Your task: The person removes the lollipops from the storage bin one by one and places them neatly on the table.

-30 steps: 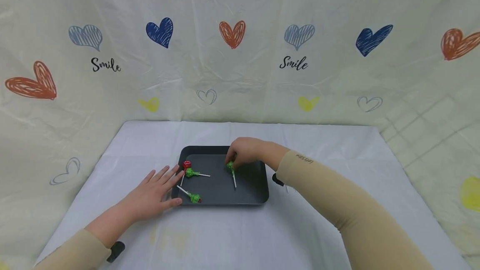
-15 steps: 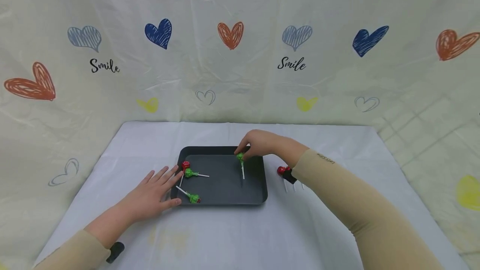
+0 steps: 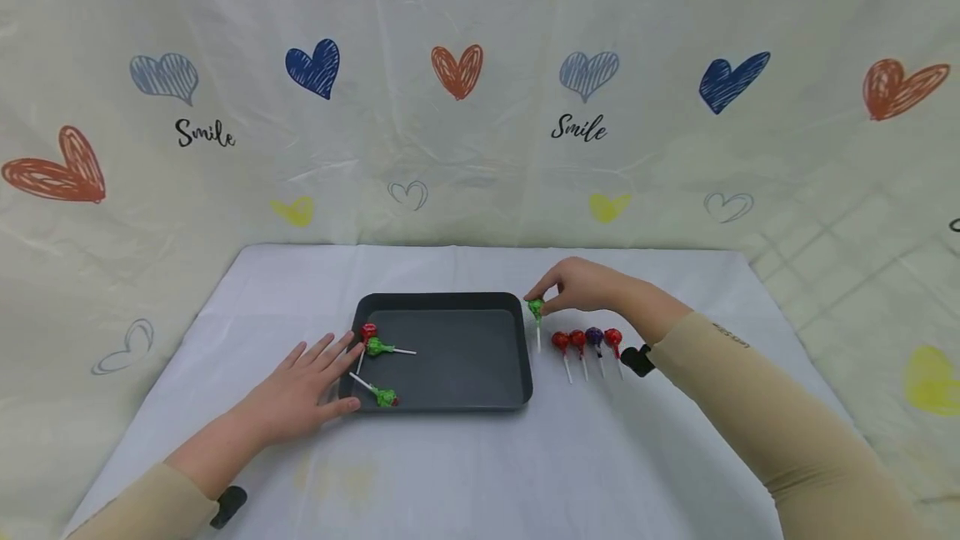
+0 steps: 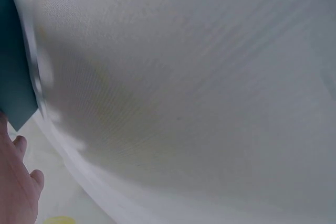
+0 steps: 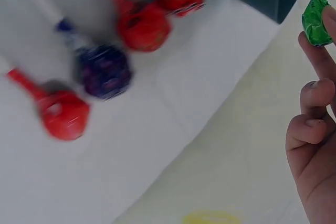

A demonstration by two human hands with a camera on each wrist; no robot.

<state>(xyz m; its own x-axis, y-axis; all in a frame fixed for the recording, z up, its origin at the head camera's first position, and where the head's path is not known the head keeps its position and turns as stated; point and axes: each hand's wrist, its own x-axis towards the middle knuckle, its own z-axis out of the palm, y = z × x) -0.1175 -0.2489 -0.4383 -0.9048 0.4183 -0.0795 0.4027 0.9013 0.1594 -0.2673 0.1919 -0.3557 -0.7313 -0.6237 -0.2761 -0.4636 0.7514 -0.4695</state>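
My right hand (image 3: pixel 581 284) pinches a green lollipop (image 3: pixel 536 307) by its wrapped head, its white stick hanging down, just beyond the right rim of the dark grey tray (image 3: pixel 457 365). The right wrist view shows that green lollipop (image 5: pixel 316 22) between thumb and forefinger. My left hand (image 3: pixel 300 390) lies with spread fingers at the tray's left edge. Close to its fingertips are a red lollipop (image 3: pixel 368 331) and a green lollipop (image 3: pixel 378 347) crossing it. Another green lollipop (image 3: pixel 386 397) lies near the tray's front left corner.
Right of the tray, a row of lollipops lies on the white cloth: a red one (image 3: pixel 561 341), a second red one (image 3: pixel 577 339), a purple one (image 3: pixel 595 337) and another red one (image 3: pixel 613 337). A heart-patterned sheet (image 3: pixel 487 157) hangs behind the table.
My right hand has lifted the green lollipop from the tray and carried it right, past the rim. The row of lollipops has come into view. My left hand has stayed in place.
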